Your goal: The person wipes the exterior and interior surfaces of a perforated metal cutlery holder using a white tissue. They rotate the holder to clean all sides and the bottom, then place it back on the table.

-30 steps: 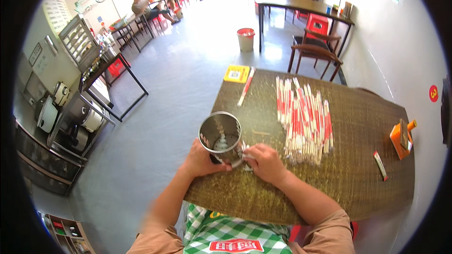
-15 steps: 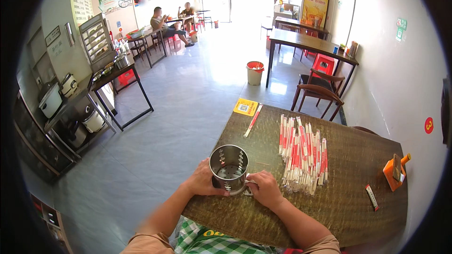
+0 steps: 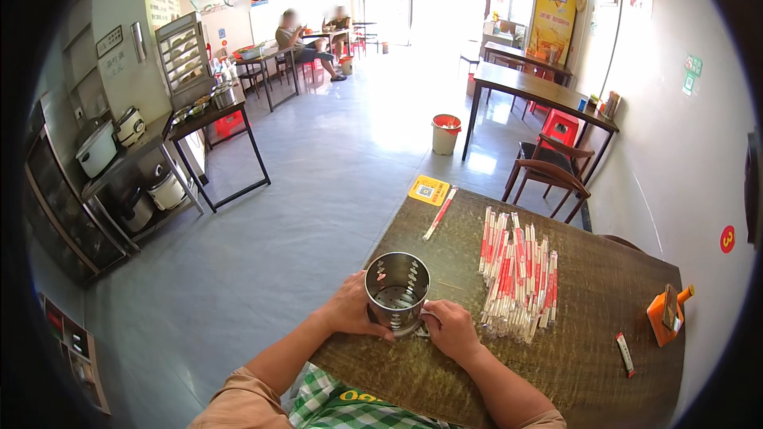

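A steel utensil holder with perforated walls and base stands at the table's near left edge, its open top facing me. No utensils show inside. My left hand is wrapped round its left side, the thumb at the front. Against its right side my right hand has its fingers closed on something small and whitish, too hidden to name. Just right of that hand lies a pile of wrapped chopsticks, in red and white sleeves. One separate wrapped pair of chopsticks lies farther back.
The dark wooden table carries a yellow code card, an orange holder and a small packet. Beyond it are a wooden chair and a bin. Two people sit far back.
The view has shifted, so the whole scene sits slightly lower and farther right. Both hands remain at the holder, with little visible change in their hold.
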Demonstrator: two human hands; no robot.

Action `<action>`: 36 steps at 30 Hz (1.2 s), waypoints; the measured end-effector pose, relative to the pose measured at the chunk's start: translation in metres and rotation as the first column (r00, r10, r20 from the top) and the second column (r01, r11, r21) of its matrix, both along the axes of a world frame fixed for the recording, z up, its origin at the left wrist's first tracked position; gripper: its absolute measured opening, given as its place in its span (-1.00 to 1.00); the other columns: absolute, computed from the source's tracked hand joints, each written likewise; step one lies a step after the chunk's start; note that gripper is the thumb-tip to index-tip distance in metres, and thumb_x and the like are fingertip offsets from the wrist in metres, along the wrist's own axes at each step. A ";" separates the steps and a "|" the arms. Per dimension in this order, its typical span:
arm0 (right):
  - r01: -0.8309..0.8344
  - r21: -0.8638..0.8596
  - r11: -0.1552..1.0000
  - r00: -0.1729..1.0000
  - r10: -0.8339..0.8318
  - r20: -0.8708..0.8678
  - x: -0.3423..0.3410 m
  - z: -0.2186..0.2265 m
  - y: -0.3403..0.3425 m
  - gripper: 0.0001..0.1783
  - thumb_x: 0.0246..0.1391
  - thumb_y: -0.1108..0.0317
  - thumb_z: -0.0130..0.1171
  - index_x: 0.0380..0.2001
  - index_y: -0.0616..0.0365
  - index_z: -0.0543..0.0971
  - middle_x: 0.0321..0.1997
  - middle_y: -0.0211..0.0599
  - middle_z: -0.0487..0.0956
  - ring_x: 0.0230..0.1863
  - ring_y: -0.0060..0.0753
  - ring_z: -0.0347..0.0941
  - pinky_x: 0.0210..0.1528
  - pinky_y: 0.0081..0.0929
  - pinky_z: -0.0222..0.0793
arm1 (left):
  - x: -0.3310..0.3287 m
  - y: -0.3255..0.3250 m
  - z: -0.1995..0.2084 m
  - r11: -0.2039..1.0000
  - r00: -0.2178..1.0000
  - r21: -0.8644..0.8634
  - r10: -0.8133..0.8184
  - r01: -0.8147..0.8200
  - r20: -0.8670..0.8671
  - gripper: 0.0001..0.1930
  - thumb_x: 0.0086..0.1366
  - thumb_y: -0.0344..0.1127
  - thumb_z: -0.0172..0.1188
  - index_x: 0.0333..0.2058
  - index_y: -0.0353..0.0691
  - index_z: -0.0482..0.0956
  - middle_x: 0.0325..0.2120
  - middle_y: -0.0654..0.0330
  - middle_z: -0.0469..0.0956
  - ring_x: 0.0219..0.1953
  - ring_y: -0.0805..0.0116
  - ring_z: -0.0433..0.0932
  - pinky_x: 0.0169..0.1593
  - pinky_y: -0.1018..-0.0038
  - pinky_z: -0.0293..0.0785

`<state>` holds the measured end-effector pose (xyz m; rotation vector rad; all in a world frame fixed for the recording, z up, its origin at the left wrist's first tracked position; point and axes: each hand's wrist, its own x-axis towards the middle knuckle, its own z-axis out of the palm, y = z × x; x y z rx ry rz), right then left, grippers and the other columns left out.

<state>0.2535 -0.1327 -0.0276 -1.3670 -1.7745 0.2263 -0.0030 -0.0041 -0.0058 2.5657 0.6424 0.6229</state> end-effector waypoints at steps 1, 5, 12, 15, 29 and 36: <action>-0.006 -0.003 1.000 1.000 0.006 -0.001 0.001 -0.002 0.001 -0.77 0.13 0.48 0.45 -0.14 0.21 0.69 -0.17 -0.05 0.75 -0.15 0.13 0.72 -0.09 -0.10 0.64 | 0.000 0.000 0.001 1.000 0.999 0.026 -0.015 0.014 0.031 0.22 -0.21 0.32 0.76 0.37 -0.18 0.44 0.24 -0.02 0.54 0.33 -0.09 0.47 0.44 0.05 0.25; -0.035 -0.100 0.994 0.999 0.032 -0.026 -0.004 0.011 -0.004 -0.63 0.08 0.46 0.47 -0.03 0.19 0.67 -0.05 0.04 0.73 -0.06 0.23 0.68 0.02 -0.03 0.62 | -0.004 0.000 -0.005 0.998 0.999 0.057 0.009 -0.007 -0.031 0.22 -0.20 0.31 0.75 0.37 -0.21 0.42 0.20 -0.01 0.57 0.32 -0.05 0.49 0.43 0.07 0.26; -0.192 -0.186 0.964 0.981 0.187 -0.045 0.012 0.023 -0.009 -0.45 0.11 0.52 0.43 0.20 0.18 0.62 0.10 0.10 0.69 0.10 0.24 0.65 0.11 -0.05 0.63 | -0.002 0.003 -0.016 0.996 0.996 -0.078 0.038 -0.032 0.081 -0.04 -0.18 0.25 0.76 0.15 -0.19 0.66 0.19 0.08 0.60 0.32 0.00 0.49 0.45 0.09 0.23; -0.166 -0.187 0.968 0.986 0.167 -0.011 0.017 0.016 -0.006 -0.47 0.15 0.55 0.40 0.22 0.14 0.64 0.08 0.08 0.71 0.07 0.22 0.67 0.10 -0.07 0.64 | 0.000 0.004 -0.012 0.996 0.998 -0.093 0.012 -0.006 0.069 -0.36 -0.15 0.23 0.75 -0.18 -0.06 0.83 0.19 0.16 0.60 0.33 0.06 0.47 0.45 0.11 0.21; -0.230 -0.159 0.960 0.972 0.233 -0.001 0.004 0.011 -0.011 -0.61 0.07 0.57 0.36 0.00 0.13 0.72 -0.10 -0.02 0.73 -0.07 0.16 0.70 0.00 -0.07 0.65 | 0.000 0.002 0.006 0.988 0.999 -0.155 -0.011 0.004 -0.047 -0.62 -0.14 0.20 0.74 -0.46 0.13 0.89 0.21 0.25 0.60 0.37 0.11 0.40 0.43 0.12 0.20; -0.059 -0.020 0.998 0.994 0.061 0.086 0.012 0.001 0.000 -0.67 0.01 0.54 0.43 -0.10 0.09 0.74 -0.17 -0.15 0.77 -0.11 0.04 0.71 0.00 -0.09 0.61 | 0.001 0.001 0.000 0.992 1.000 -0.121 0.023 -0.024 -0.011 -0.61 -0.19 0.20 0.75 -0.46 0.16 0.90 0.23 0.27 0.59 0.37 0.09 0.42 0.41 0.13 0.23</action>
